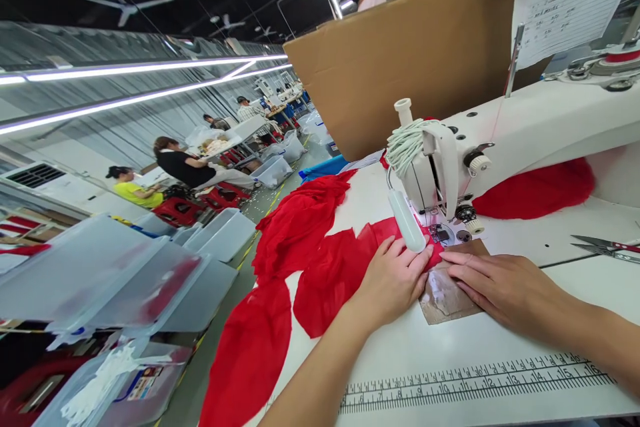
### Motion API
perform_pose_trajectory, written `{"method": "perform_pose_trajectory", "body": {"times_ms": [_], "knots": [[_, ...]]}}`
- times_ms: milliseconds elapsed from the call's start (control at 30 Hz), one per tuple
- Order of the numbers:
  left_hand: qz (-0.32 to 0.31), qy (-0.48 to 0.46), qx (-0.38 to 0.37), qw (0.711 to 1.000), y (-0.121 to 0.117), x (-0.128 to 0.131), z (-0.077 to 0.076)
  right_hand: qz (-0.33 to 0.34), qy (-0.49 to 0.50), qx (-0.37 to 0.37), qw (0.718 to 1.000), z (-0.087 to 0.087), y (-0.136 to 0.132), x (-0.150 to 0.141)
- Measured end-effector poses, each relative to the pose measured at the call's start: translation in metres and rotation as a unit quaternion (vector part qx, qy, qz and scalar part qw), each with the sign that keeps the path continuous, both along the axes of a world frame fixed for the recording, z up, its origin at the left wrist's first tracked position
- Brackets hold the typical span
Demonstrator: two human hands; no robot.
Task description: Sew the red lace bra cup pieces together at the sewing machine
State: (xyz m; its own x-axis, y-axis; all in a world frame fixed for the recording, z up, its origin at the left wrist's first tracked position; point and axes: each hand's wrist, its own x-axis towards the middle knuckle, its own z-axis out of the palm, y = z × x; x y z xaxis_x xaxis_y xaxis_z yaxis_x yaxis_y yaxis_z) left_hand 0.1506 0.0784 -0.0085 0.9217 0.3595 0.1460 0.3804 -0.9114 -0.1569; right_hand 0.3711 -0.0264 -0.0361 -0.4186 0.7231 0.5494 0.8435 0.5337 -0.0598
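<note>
My left hand (397,278) lies with fingers stretched over red fabric (345,267), close to the needle area of a white sewing machine (545,117). The fabric's edge runs under my fingertips toward the presser foot (440,233). My right hand (500,283) rests flat, its fingertips at the fabric's right edge and over a brown square patch (450,307) taped to the table. Between the hands and the machine head hangs a small pale lamp (407,221). Any fabric pressed beneath the fingertips is partly hidden.
Gathered red cloth (303,220) and another red piece (250,353) lie to the left. More red cloth (545,190) is under the machine arm. Scissors (607,247) lie at right, a printed ruler (470,383) along the front. Plastic bins (115,267) stand left; a cardboard panel (400,60) rises behind.
</note>
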Motion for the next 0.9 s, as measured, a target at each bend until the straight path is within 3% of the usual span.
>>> {"method": "perform_pose_trajectory", "body": {"times_ms": [167,400,533,633,767,900], "knots": [[-0.002,-0.021,0.013,1.0,0.001,0.0,-0.003,-0.003,-0.005,0.023,1.0,0.003,-0.001,-0.002],[-0.008,-0.01,0.064,0.998,0.005,0.009,-0.006,-0.018,0.021,-0.001,1.0,0.008,-0.003,0.001],[-0.006,0.034,0.076,0.997,0.006,0.01,0.007,-0.026,0.055,0.025,0.998,0.006,-0.003,0.007],[0.001,0.058,0.042,0.997,0.004,0.005,0.023,-0.027,0.057,0.041,0.997,0.005,-0.002,0.011],[-0.036,0.054,-0.033,0.997,-0.015,-0.014,0.041,-0.019,0.045,0.051,0.998,0.004,-0.001,0.015],[-0.109,0.02,-0.074,0.991,-0.06,-0.044,0.041,-0.006,0.073,0.038,0.997,0.0,0.001,0.017]]}}
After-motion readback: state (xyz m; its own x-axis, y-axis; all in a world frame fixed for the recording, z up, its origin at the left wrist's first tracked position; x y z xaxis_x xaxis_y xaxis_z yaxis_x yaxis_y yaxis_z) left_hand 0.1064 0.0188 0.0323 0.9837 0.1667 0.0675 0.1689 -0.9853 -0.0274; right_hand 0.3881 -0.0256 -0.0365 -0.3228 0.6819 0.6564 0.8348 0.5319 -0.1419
